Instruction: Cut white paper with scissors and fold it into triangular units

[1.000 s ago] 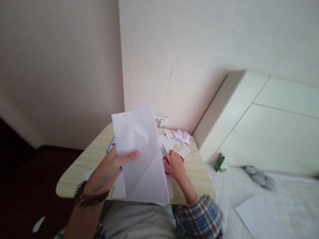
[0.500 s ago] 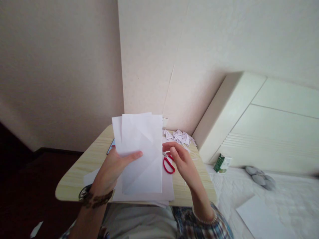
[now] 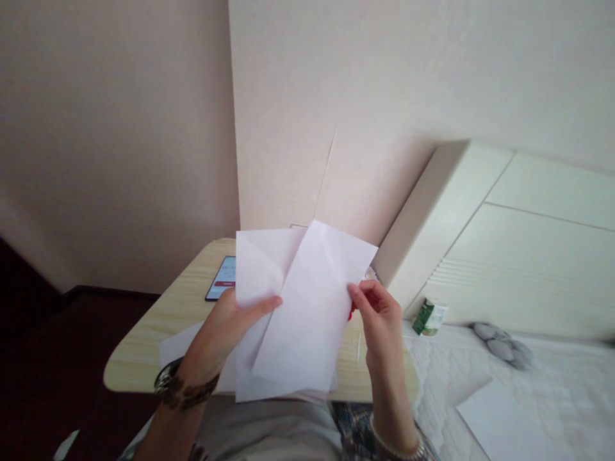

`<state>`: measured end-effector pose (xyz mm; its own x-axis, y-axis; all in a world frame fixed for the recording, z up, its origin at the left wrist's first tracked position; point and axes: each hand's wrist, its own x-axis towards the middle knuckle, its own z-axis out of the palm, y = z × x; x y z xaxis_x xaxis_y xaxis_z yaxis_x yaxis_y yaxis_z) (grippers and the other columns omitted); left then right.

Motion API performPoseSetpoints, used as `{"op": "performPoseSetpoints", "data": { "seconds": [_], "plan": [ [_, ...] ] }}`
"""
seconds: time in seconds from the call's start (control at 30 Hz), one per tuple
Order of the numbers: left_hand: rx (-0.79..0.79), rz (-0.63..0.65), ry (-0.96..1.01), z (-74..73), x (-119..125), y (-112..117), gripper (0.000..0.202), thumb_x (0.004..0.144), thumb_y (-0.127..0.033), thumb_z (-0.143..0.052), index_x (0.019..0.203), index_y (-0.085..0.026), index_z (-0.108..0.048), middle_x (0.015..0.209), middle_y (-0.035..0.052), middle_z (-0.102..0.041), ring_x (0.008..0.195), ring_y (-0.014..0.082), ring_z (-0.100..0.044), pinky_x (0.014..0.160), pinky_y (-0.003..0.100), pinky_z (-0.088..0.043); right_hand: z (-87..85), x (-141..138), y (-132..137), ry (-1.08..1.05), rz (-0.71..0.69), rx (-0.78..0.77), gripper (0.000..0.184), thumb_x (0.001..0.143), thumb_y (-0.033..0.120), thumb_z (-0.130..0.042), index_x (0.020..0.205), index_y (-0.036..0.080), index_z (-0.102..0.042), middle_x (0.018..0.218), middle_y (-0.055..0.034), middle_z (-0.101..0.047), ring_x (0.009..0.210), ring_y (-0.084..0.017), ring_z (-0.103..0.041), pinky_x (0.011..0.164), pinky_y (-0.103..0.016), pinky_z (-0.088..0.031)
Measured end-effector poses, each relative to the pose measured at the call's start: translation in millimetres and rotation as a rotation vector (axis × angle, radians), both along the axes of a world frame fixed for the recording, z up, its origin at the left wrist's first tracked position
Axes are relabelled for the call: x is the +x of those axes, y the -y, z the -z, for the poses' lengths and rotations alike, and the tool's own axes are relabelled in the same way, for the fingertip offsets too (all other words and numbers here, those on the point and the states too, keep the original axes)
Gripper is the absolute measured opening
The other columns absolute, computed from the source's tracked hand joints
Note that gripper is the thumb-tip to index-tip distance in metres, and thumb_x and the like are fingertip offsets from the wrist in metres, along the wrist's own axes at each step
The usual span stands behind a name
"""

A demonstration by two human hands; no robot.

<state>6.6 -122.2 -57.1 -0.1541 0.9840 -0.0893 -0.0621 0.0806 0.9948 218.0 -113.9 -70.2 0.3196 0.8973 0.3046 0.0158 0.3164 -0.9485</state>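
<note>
Both hands lift paper at frame centre: left hand (image 3: 225, 323) pinches the creased sheet (image 3: 259, 269), right hand (image 3: 379, 314) fingers (image 3: 359, 299) pinch the front sheet (image 3: 312, 307) apart.

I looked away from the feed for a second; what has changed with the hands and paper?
The right hand let go of the red scissors on the table, rose and took the paper by its right edge, tilting it rightward. The left hand kept its grip on the paper; the phone stayed put.

A home bedroom: a cream panelled headboard (image 3: 504, 243) at two o'clock rises above a white quilted mattress (image 3: 552, 374) at four o'clock, with a small pale wood-grain table (image 3: 187, 296) tucked into the plain wall corner (image 3: 233, 128).
</note>
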Motion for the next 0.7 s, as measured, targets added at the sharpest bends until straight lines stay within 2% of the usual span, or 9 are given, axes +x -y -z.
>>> {"op": "performPoseSetpoints", "data": {
  "seconds": [0.13, 0.23, 0.4, 0.47, 0.53, 0.57, 0.6, 0.63, 0.7],
  "plan": [
    [-0.014, -0.002, 0.015, 0.5, -2, -1, 0.046, 0.056, -0.037, -0.089, 0.095, -0.017, -0.075, 0.108, 0.0109, -0.08, 0.103, 0.0338, -0.073, 0.089, 0.041, -0.059, 21.6, 27, 4, -0.135, 0.153, -0.012, 0.031, 0.068, 0.044, -0.077, 0.066, 0.021, -0.056, 0.058, 0.0072, -0.051, 0.053, -0.011, -0.046, 0.051, -0.022, -0.039],
    [-0.022, 0.027, 0.023, 8.9, -3, -8, 0.046, 0.062, -0.037, -0.087, 0.1, -0.017, -0.073, 0.108, 0.01, -0.08, 0.1, 0.0316, -0.074, 0.084, 0.039, -0.06, 37.2, 41, 7, -0.191, 0.214, -0.037, 0.032, 0.066, 0.046, -0.076, 0.069, 0.022, -0.056, 0.061, 0.007, -0.053, 0.053, -0.01, -0.047, 0.049, -0.022, -0.039],
    [-0.066, 0.071, -0.026, 52.2, 3, -38, 0.035, 0.08, -0.032, -0.078, 0.109, -0.016, -0.068, 0.11, 0.0111, -0.075, 0.095, 0.0271, -0.073, 0.084, 0.041, -0.059, 47.9, 36, 7, -0.146, 0.193, -0.068, 0.033, 0.068, 0.05, -0.074, 0.069, 0.022, -0.056, 0.06, 0.0066, -0.053, 0.05, -0.011, -0.045, 0.049, -0.023, -0.039],
    [-0.079, 0.066, -0.09, 71.2, 6, -49, 0.035, 0.093, -0.034, -0.065, 0.123, -0.018, -0.061, 0.124, 0.0102, -0.065, 0.104, 0.0248, -0.067, 0.087, 0.047, -0.058, 48.1, 26, 5, -0.091, 0.173, -0.065, 0.035, 0.07, 0.052, -0.073, 0.067, 0.021, -0.056, 0.057, 0.0072, -0.049, 0.049, -0.011, -0.042, 0.048, -0.024, -0.037],
    [-0.065, 0.023, -0.156, 82.0, 4, -57, 0.038, 0.093, -0.034, -0.064, 0.127, -0.019, -0.058, 0.129, 0.0108, -0.062, 0.106, 0.0259, -0.066, 0.088, 0.048, -0.057, 47.6, 18, 4, -0.028, 0.167, -0.057, 0.035, 0.072, 0.051, -0.072, 0.065, 0.021, -0.057, 0.055, 0.0079, -0.044, 0.049, -0.011, -0.041, 0.049, -0.025, -0.035],
    [-0.045, -0.012, -0.197, 82.9, 1, -58, 0.039, 0.093, -0.034, -0.064, 0.128, -0.019, -0.058, 0.13, 0.0111, -0.062, 0.109, 0.0267, -0.065, 0.09, 0.049, -0.056, 47.1, 15, 4, 0.001, 0.172, -0.051, 0.034, 0.073, 0.05, -0.072, 0.065, 0.021, -0.057, 0.054, 0.0078, -0.044, 0.05, -0.012, -0.041, 0.05, -0.026, -0.035],
    [-0.017, -0.061, -0.236, 80.5, -3, -58, 0.05, 0.087, -0.029, -0.071, 0.131, -0.016, -0.054, 0.137, 0.0163, -0.058, 0.119, 0.0311, -0.06, 0.1, 0.052, -0.05, 46.5, 13, 4, 0.026, 0.183, -0.044, 0.033, 0.074, 0.049, -0.072, 0.066, 0.02, -0.058, 0.055, 0.0075, -0.044, 0.052, -0.012, -0.042, 0.051, -0.026, -0.035],
    [0.028, -0.097, -0.267, 75.0, -8, -57, 0.061, 0.08, -0.025, -0.076, 0.135, -0.015, -0.05, 0.145, 0.0194, -0.051, 0.132, 0.0344, -0.051, 0.11, 0.054, -0.041, 45.7, 12, 4, 0.048, 0.198, -0.037, 0.031, 0.075, 0.047, -0.071, 0.067, 0.02, -0.059, 0.056, 0.0067, -0.046, 0.053, -0.013, -0.043, 0.052, -0.027, -0.036],
    [0.118, -0.162, -0.325, 57.0, -16, -49, 0.062, 0.078, -0.026, -0.075, 0.134, -0.015, -0.051, 0.152, 0.02, -0.044, 0.144, 0.0363, -0.038, 0.12, 0.052, -0.027, 43.3, 9, 6, 0.079, 0.229, -0.019, 0.027, 0.078, 0.045, -0.069, 0.071, 0.02, -0.06, 0.06, 0.0046, -0.051, 0.057, -0.015, -0.047, 0.055, -0.028, -0.037]
  ]
}}
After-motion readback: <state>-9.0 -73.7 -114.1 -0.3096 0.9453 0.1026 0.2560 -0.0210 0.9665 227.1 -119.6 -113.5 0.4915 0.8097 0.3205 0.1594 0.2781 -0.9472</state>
